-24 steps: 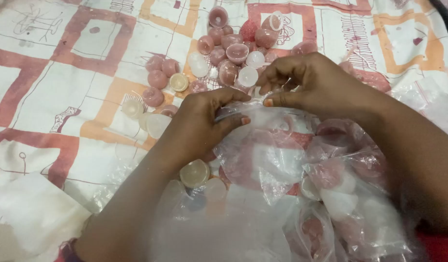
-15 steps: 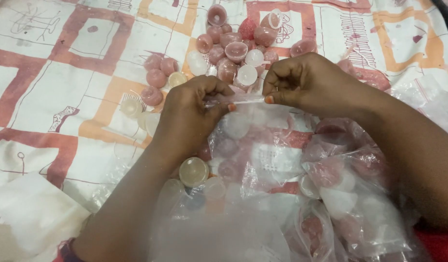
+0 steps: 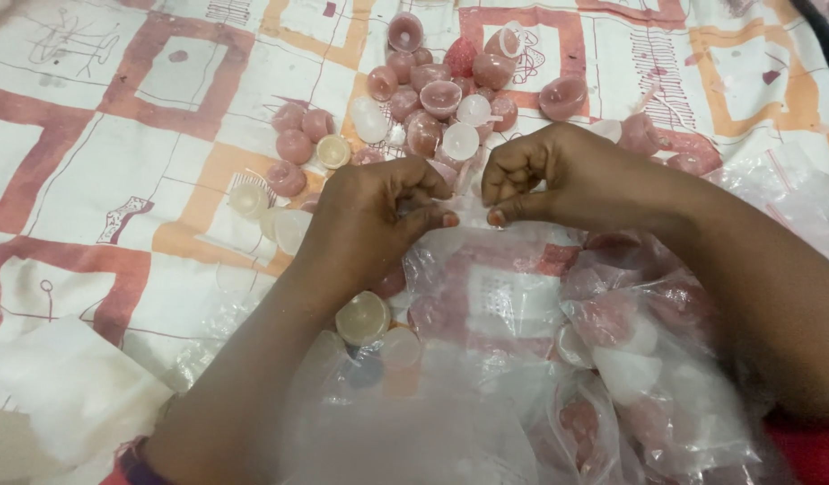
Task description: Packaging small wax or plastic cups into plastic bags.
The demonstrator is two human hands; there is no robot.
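Left hand [image 3: 369,216] and right hand [image 3: 558,175] fingers pinched on clear plastic bag [image 3: 495,296] mouth, pink cups [image 3: 432,99] heaped just beyond, filled bags [image 3: 630,359] near right forearm, patterned cloth [image 3: 118,135] bare at left.

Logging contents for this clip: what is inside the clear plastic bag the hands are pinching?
Both the left hand and right hand pinch the clear plastic bag at its top edge. Through it show the patterned cloth and a few small pink and cream cups; crumpled folds hide the rest.
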